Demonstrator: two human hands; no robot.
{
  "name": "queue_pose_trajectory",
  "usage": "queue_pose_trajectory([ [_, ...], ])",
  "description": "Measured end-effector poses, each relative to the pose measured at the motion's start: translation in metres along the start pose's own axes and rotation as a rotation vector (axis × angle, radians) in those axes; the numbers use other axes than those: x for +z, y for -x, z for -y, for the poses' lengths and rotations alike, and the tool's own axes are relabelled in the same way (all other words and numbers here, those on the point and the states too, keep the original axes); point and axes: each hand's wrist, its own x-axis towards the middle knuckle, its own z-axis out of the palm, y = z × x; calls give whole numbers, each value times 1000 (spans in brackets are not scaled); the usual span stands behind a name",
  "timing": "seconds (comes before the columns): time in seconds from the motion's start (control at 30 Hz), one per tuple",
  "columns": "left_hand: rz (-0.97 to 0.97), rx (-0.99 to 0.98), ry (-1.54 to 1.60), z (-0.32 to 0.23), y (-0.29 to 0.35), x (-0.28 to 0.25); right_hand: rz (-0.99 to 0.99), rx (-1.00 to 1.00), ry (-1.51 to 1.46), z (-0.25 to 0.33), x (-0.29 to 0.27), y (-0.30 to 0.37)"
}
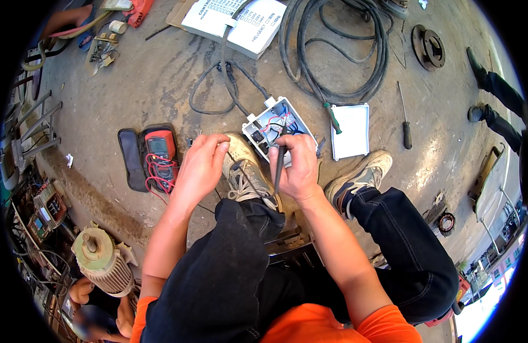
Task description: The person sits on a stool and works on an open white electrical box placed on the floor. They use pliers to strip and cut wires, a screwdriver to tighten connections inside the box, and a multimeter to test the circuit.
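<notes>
My right hand (298, 166) grips a slim black test probe (280, 166) over an opened white electrical box (303, 119). Red, blue and dark wires show inside the box, and a thin black lead loops down from the probe across my shoe. Left of the box, my left hand (202, 163) has its thumb and fingers pinched together above the shoe's toe; whatever they hold is hidden. A red multimeter (161, 144) lies in its unfolded black case (132, 157) at the left, with red leads bunched on it. Beyond the box's right side rests a white rectangular lid (351, 134).
A green-handled screwdriver (334, 119) touches the lid; a dark-handled one (407, 134) lies farther right. Coiled black cable (381, 63) and a white carton (235, 26) are at the far side. An electric motor (104, 260) stands lower left near another person (124, 317). Someone's legs (504, 94) show at right.
</notes>
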Motion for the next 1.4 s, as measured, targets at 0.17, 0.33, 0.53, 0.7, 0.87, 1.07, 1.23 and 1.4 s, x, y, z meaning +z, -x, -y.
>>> queue_pose_trajectory([
  [0.17,219,109,-125,-23,1,24,-136,239,-6,-37,-13,13],
  [0.33,526,275,13,-13,-13,51,-193,476,-204,-57,-11,20],
  [0.53,342,177,-43,-23,-12,82,-144,519,-198,-66,-11,26],
  [0.7,236,266,24,-5,-15,97,-90,467,-175,-69,-10,26],
  [0.87,261,226,17,-13,-14,96,-130,522,-177,-67,-7,24],
  [1.07,261,194,-116,-23,-22,97,-118,522,-180,-70,-5,25],
  [1.23,183,315,-184,-13,-24,109,-10,645,-344,-78,-4,30],
  [1.4,85,379,-212,-6,-17,105,72,690,-362,-82,2,27],
])
